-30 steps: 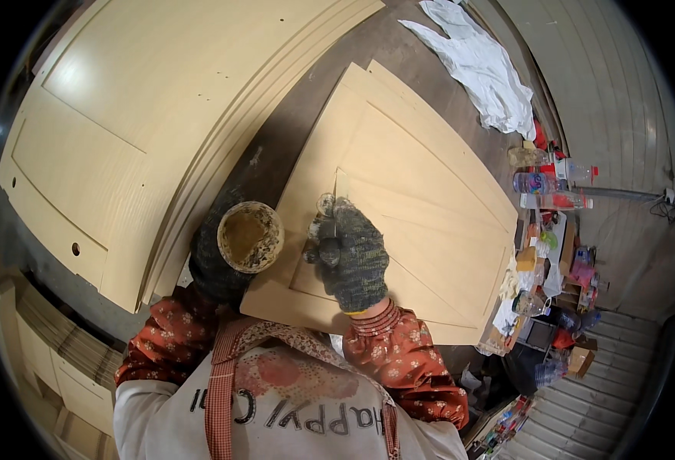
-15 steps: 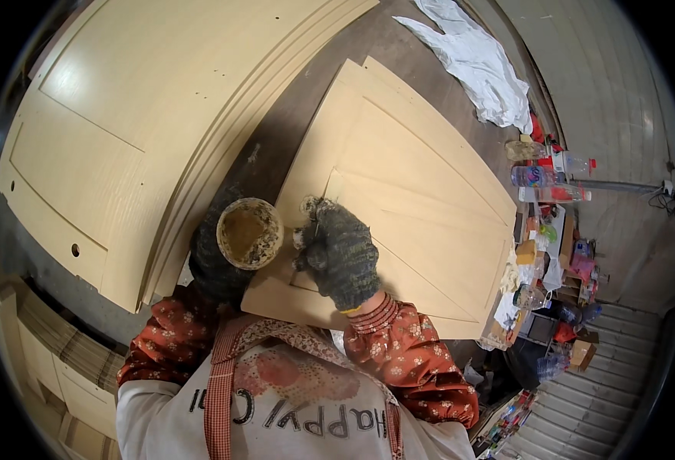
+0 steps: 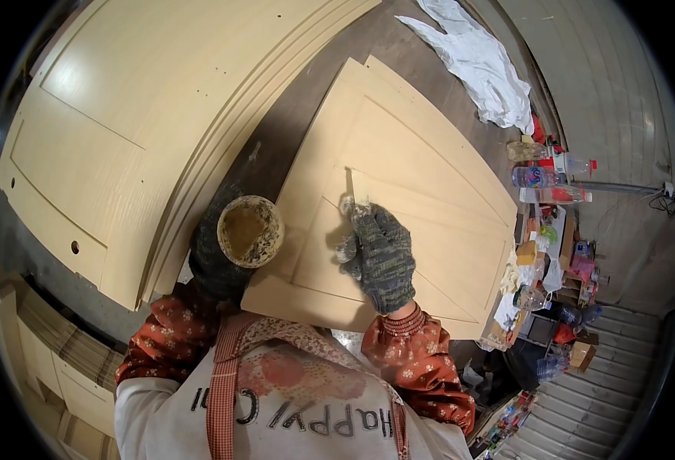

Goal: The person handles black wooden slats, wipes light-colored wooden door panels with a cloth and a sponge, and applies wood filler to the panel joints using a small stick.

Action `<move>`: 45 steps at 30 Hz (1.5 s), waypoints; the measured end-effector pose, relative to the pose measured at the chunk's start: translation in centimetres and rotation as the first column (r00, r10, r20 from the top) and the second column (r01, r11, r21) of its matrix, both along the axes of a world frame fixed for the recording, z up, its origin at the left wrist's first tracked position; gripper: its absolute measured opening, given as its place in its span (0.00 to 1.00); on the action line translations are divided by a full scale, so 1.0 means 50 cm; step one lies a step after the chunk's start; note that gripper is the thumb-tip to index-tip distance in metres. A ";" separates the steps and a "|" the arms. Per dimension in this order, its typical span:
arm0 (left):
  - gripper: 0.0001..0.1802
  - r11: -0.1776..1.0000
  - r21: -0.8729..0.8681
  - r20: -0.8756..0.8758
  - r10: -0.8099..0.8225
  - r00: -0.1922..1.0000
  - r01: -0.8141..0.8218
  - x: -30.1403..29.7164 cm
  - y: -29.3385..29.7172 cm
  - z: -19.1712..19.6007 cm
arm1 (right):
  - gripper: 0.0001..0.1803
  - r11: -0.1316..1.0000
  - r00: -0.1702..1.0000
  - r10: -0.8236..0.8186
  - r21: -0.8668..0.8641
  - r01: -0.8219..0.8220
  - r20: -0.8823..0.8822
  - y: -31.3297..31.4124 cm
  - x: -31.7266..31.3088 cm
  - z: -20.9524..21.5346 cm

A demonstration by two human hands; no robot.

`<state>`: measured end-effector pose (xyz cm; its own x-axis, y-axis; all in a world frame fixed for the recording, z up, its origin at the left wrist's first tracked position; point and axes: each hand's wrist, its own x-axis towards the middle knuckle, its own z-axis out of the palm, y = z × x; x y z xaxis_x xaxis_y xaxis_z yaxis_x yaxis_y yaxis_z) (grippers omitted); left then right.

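Note:
My left hand [image 3: 216,257], in a dark, stained work glove, grips a small round tub [image 3: 276,230] crusted with tan paste inside and on its rim. The tub is tilted so its mouth shows. In my gloved right hand [image 3: 382,257] is a putty knife [image 3: 357,184], its pale flat blade pointing away from me over the panel. The handle is hidden in my fingers, which are smeared with paste. Beneath the blade lies a cream cabinet door panel [image 3: 429,184] with grooved rectangles; whether the blade touches it I cannot tell.
A stack of cream doors [image 3: 161,92] fills the left side. White cloth [image 3: 479,65] lies at the far right of the dark bench [image 3: 307,92]. Plastic bottles [image 3: 537,176] and mixed clutter [image 3: 537,261] line the right edge. More panels [image 3: 69,383] stand at lower left.
My right hand has moved right, away from the tub, and opened up toward the panel's middle with the knife blade now plainly showing. My left hand and the tub have hardly moved.

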<state>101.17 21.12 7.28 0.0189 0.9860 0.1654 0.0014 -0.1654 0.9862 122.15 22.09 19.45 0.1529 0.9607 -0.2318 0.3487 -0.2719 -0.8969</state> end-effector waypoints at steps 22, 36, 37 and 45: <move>0.37 0.989 0.116 -0.217 0.114 0.969 -0.090 -0.012 -0.009 -0.009 | 0.15 0.941 0.619 0.210 0.015 -0.338 0.757 0.080 0.031 0.057; 0.38 0.997 0.082 -0.203 0.022 0.979 -0.005 -0.012 0.002 0.014 | 0.13 0.868 0.557 0.297 0.023 -0.496 0.776 0.111 0.057 0.055; 0.38 0.993 0.114 -0.227 0.042 0.973 -0.016 -0.012 0.004 0.008 | 0.13 0.870 0.557 0.300 0.017 -0.492 0.775 0.114 0.057 0.054; 0.32 0.997 0.000 -0.082 -0.077 0.994 0.078 -0.015 -0.001 -0.026 | 0.17 0.773 0.021 0.243 -0.180 -0.608 0.970 0.083 0.038 0.053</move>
<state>100.44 21.06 5.99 0.1089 0.9805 0.1634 0.0696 -0.1715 0.9827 124.04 26.25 22.09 -0.3970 0.9156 -0.0629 0.8844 0.4000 0.2404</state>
